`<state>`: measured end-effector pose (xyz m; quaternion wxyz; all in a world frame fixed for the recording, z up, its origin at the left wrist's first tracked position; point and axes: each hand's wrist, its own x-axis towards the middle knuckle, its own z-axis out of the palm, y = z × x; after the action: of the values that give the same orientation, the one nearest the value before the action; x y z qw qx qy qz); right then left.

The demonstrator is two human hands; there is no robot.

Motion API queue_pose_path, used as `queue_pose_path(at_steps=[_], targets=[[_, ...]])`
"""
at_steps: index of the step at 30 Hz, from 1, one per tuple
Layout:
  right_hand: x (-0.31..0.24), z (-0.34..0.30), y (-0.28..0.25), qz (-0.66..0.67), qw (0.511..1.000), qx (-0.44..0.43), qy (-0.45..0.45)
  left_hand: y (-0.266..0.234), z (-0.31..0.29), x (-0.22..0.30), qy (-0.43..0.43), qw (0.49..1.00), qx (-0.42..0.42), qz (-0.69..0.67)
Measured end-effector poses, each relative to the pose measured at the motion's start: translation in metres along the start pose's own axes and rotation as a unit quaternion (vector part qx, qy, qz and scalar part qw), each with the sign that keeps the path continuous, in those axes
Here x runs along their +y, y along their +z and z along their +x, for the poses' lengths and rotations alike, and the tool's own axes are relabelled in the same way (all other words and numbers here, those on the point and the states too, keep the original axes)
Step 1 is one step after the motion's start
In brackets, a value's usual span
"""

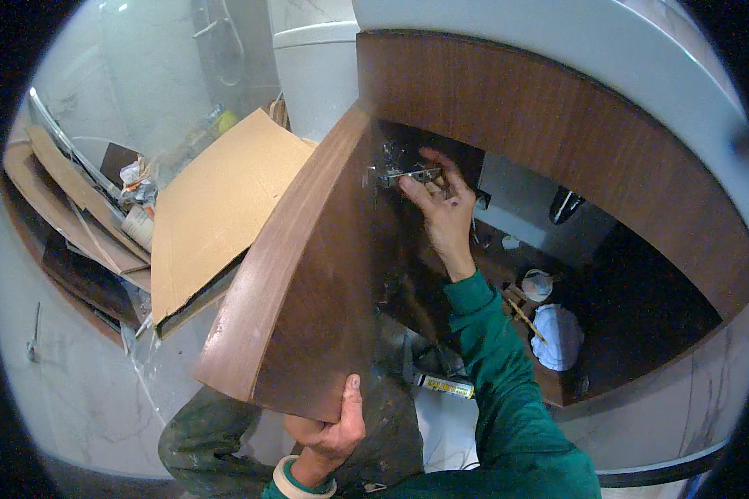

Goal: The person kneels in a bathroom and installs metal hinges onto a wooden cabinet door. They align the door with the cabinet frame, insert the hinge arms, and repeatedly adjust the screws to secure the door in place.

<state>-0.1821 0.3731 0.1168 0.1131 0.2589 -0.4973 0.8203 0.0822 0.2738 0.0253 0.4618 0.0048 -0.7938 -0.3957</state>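
Left hand [329, 432] grips the cabinet door [308, 274] at six o'clock; right hand [441, 204] pinches the hinge [408, 175] at twelve, seemingly not yet fastened.

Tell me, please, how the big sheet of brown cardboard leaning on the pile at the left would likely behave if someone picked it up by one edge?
The cardboard sheet looks thin and wide, so it is probably light. It would likely sag or flap rather than stay stiff. It rests loosely on the stacked boards, so a push might slide it off.

Bathroom under renovation: toilet [316, 75], vanity cabinet [558, 125]
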Motion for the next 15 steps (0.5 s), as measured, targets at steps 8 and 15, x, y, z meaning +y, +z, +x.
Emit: queue_pose_path(at_steps=[8, 15], targets=[[0.015, 0.006, -0.004, -0.025, 0.998, 0.000, -0.060, 0.013, 0.010, 0.011, -0.072, 0.993, 0.093, -0.025], [0.025, 0.011, 0.006, 0.025, 0.997, 0.006, -0.075, 0.000, 0.012, 0.007, -0.063, 0.997, -0.007, -0.038]])
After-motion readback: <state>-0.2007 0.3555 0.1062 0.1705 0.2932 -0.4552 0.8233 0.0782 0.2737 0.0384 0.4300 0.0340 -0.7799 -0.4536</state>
